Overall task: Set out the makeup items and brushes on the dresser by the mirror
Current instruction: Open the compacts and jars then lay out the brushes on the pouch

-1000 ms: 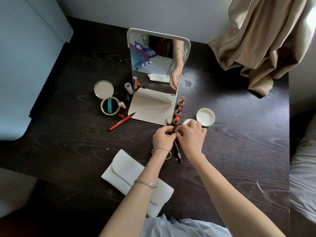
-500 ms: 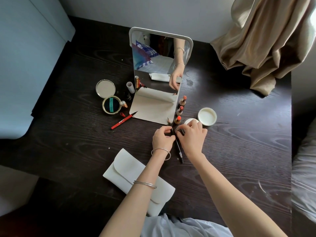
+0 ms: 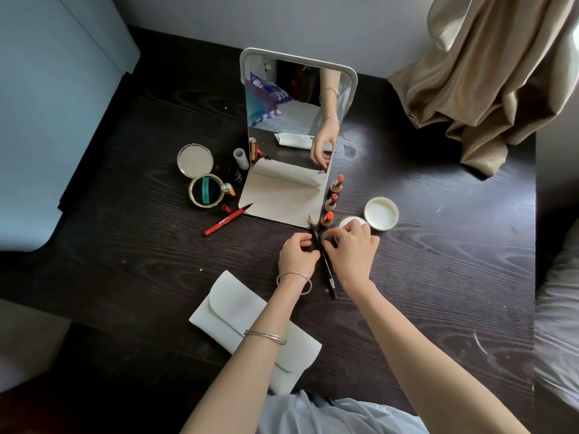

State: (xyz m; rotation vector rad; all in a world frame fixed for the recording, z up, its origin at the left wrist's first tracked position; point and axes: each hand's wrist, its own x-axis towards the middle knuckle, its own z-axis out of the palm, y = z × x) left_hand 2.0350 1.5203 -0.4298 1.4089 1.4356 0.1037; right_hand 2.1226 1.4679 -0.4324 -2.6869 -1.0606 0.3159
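I'm seeing both hands working together just near of the mirror on the dark worktop. Left hand is curling its fingers round the upper part of a thin dark pencil; right hand is pinching it from the other side. The pencil is running near-to-far, tip almost touching the mirror's base, brush end lying nearer between the wrists. Three open lipsticks are standing in a row along the mirror's right edge. White jar lid is sitting right of them. Open compact and red liner pen are lying left of the mirror. White pouch is lying under my left forearm.
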